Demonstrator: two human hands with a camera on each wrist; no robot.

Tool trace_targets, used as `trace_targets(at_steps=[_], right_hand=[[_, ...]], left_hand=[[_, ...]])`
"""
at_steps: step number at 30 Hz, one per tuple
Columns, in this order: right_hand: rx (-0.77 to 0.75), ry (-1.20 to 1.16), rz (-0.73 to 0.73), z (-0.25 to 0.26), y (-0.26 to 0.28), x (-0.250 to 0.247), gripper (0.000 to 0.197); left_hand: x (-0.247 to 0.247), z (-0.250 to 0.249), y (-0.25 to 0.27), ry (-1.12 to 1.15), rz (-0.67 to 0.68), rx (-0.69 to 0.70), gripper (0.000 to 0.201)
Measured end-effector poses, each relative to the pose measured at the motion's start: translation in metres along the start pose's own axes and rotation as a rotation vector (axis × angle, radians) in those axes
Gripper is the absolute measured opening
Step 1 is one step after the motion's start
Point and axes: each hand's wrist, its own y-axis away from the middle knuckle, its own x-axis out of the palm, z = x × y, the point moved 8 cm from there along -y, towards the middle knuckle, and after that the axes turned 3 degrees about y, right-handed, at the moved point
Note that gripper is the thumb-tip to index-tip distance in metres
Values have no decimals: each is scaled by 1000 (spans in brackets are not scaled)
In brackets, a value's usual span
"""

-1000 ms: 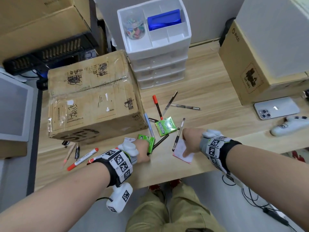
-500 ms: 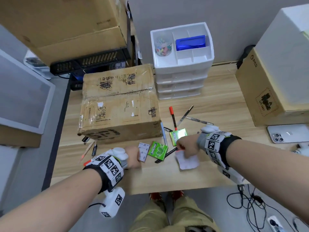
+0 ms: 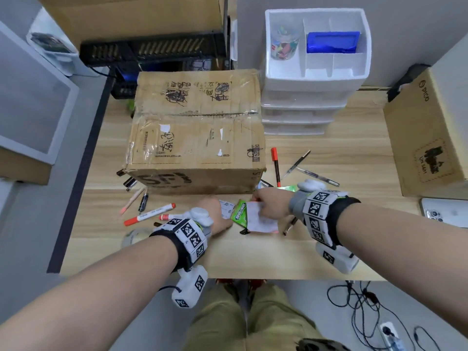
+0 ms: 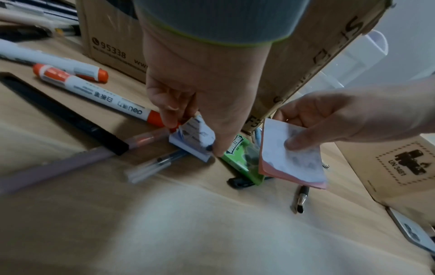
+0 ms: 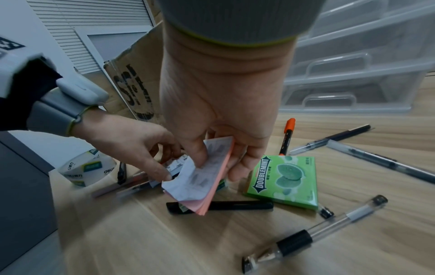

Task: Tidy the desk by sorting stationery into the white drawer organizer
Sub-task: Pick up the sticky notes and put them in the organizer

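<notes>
The white drawer organizer (image 3: pixel 316 79) stands at the back of the desk; a blue case and a cup of clips sit in its top tray. My left hand (image 4: pixel 193 133) pinches a small blue-white sticky pad (image 4: pixel 188 147) that lies on the desk by the cardboard box. My right hand (image 5: pixel 217 165) holds a pink sticky pad (image 5: pixel 195 188) with a printed white top sheet, lifted just above the desk beside the left hand. A green Doublemint gum pack (image 4: pixel 240 158) lies tilted between the two pads. Several pens (image 3: pixel 316 177) and a red marker (image 3: pixel 275 165) lie behind my right hand.
A large cardboard box (image 3: pixel 195 138) fills the desk's left middle, close behind my hands. White markers (image 3: pixel 149 214) and a tape roll (image 3: pixel 134 236) lie to the left. A second gum pack (image 5: pixel 284 182), a brown box (image 3: pixel 430 138) and a phone (image 3: pixel 445 214) are on the right.
My right hand has lifted the pink pad off the desk and carried it left toward the left hand. My left hand has left the gum pack and taken hold of the small pad.
</notes>
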Motion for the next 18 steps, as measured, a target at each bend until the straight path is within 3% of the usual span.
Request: trace_targets(at_steps=[3,7,12,18], right_hand=[[20,-55,-45,-6,0,-7,20],[67,-117,-49,-16,1,-10,9],[164,-155,22,-34,1,-5,23],[221,-643,-23,-53,16,-18,13]], left_hand=[[-1,0,-4,65,-1,-23,38],[-5,-8,-3,155,-32,3,57],[-5,-34,18,191,-20,71,62],[-20,-103,36,204,-24,172,49]])
